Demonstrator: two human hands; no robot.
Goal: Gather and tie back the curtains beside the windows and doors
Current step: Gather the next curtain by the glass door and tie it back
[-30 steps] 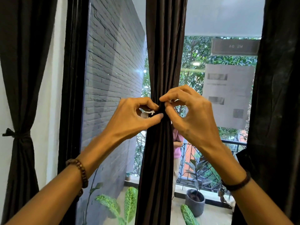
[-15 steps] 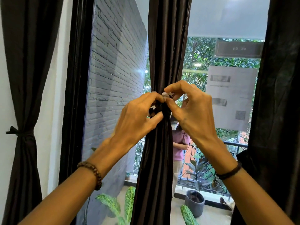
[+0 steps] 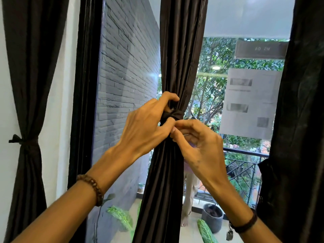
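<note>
A dark curtain hangs gathered in front of the window's middle, cinched by a dark tie band. My left hand curls around the curtain at the band, index finger hooked over the knot, thumb below it. My right hand sits just under the band, its fingertips pinched together at the curtain beside my left thumb; what they pinch is hidden. A second dark curtain at the far left is tied back with a knotted band. A third dark curtain hangs at the right edge.
A black window frame stands between the left curtain and the glass. Outside are a grey brick wall, a balcony railing, potted plants and a person partly hidden behind the curtain. Paper notices stick to the glass.
My right hand dropped from above the knot to just under the band. My left hand stayed on the knot. The tie band now shows wrapped around the curtain.
</note>
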